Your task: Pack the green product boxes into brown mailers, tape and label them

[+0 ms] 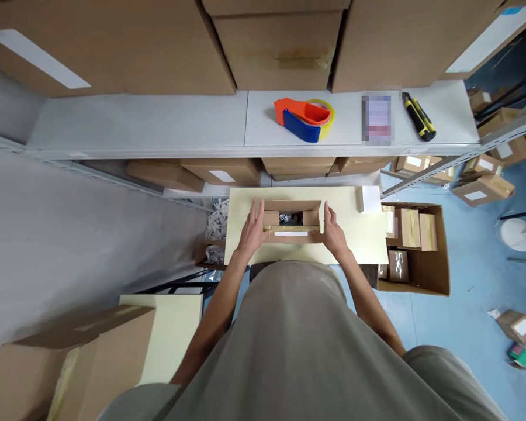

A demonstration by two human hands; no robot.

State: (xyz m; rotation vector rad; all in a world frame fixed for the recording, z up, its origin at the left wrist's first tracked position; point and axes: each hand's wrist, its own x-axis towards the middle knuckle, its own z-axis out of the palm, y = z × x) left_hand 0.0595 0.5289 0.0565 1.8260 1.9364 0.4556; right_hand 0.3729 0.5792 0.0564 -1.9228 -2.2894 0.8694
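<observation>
A small cardboard box [291, 238] with its top flaps raised stands on the pale yellow board in front of me. Through the gap between its flaps, dark and white contents show, too small to name. A white label strip runs along its near side. My left hand [252, 230] cups the box's left end, fingers pointing away from me and thumb at the near corner. At the right end, my right hand [334, 232] mirrors this, its thumb against the near corner and its fingertips slightly off the side. The box sits between both hands.
The pale yellow board [355, 242] carries a white block [370, 199]. On the shelf [158, 123] above lie a tape dispenser [304, 118] and a utility knife [419, 117]. A large open carton [427, 273] with small boxes stands right; a box of white scraps [214, 254] stands left.
</observation>
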